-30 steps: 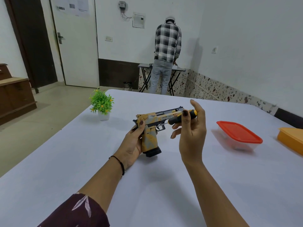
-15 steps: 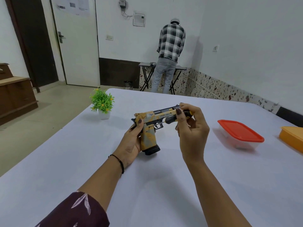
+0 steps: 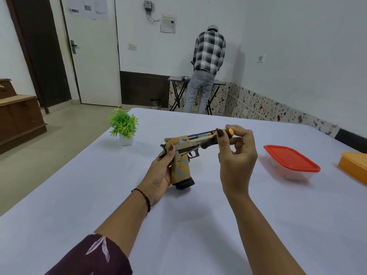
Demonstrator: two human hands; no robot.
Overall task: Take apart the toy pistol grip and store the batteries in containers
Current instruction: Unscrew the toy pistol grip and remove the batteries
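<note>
A yellow-and-grey camouflage plastic toy pistol is held above a white table, just right of a small green potted plant; its barrel runs lengthwise pointing right and slightly away, its grip pointing down toward the table. The left hand is wrapped around the back of the grip, while the right hand pinches a black-and-yellow-handled screwdriver, its thin shaft angled down-left to the pistol's frame near the trigger. Further right of the plant, well apart from the pistol, sit a clear container with a red lid and an orange container.
</note>
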